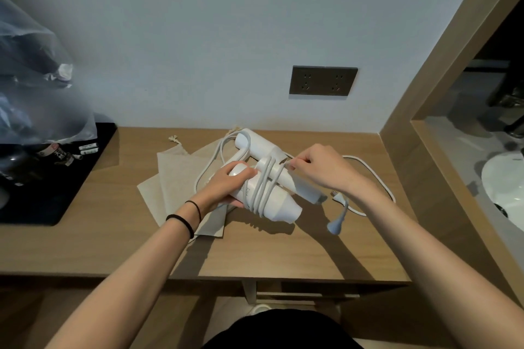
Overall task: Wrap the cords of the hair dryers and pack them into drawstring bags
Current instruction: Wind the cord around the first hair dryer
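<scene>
l hand (224, 187), r hand (317, 166): curled grips

**Near edge open, middle crowded**

I've got bare tabletop (283, 252) along the near edge, my one clear lane. The middle is taken: the left hand (226, 185) grips the hair dryer (280, 207), and the right hand (320, 164) pinches its wound cord (265, 184). A second dryer (261, 144) lies just behind, close to the wall (198, 37). On the right, a loose cord (371, 173) loops over the wood, with a plug (336, 224) near it, so it's snaggy there. A wooden side panel (425, 122) closes that flank. On the left, flat drawstring bags (175, 178) cover the surface. Beyond them stands a black tray (71, 178), with a bulky plastic bag (37, 93) over its far end.
</scene>
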`<state>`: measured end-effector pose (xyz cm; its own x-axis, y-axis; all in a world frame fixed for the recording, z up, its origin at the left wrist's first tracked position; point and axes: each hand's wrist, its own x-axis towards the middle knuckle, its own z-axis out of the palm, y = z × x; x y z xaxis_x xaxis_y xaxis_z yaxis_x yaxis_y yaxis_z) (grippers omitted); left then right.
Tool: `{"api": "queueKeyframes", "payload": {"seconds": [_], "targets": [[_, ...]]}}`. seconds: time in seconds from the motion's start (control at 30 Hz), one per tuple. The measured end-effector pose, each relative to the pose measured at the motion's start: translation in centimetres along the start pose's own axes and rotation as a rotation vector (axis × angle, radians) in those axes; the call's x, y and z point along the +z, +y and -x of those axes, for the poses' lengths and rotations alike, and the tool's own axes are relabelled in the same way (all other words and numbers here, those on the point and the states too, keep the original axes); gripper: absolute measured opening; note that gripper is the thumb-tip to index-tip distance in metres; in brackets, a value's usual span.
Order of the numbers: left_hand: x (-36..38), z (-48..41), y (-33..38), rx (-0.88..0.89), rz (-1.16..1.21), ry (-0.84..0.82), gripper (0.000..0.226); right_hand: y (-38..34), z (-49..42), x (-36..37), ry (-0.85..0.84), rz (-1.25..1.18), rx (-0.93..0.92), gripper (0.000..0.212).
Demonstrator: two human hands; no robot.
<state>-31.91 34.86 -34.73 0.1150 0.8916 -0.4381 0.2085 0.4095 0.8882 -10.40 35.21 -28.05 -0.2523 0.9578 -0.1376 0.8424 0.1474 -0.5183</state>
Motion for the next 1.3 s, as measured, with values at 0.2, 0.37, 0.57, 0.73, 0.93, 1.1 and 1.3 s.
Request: {"api": "queueKeyframes", "payload": {"seconds": [0.2, 0.37, 0.57, 0.73, 0.93, 1.1, 1.3], "targets": [[1.3, -1.4, -2.5, -0.198, 0.141, 0.171, 0.018, -0.3, 0.0, 2.8, 0.014, 0.352, -0.13, 0.035], [2.1, -3.0, -3.3, -0.298, 0.257, 0.209, 0.03, 0.8, -0.8, 5.2, 0.023, 0.443, -0.196, 0.03], [3.0, -5.1, -3.9, -0.382, 0.398, 0.22, 0.039, 2.4, -2.2, 7.2, -0.013, 0.505, -0.205, 0.024], [3.4, -6.1, -4.2, -0.399, 0.45, 0.267, 0.047, 3.8, -3.2, 8.7, -0.073, 0.485, -0.187, 0.047], [3.1, -6.0, -5.1, -0.289, 0.259, 0.232, 0.047, 5.0, -4.5, 10.5, -0.141, 0.41, -0.17, 0.066], [1.9, -5.4, -6.3, 0.137, -0.677, 0.342, 0.039, 5.8, -4.7, 10.3, -0.187, 0.384, -0.199, 0.062], [2.7, -4.0, -6.8, 0.521, -1.256, 0.537, 0.037, 6.0, -4.8, 10.4, -0.187, 0.34, -0.26, 0.056]]}}
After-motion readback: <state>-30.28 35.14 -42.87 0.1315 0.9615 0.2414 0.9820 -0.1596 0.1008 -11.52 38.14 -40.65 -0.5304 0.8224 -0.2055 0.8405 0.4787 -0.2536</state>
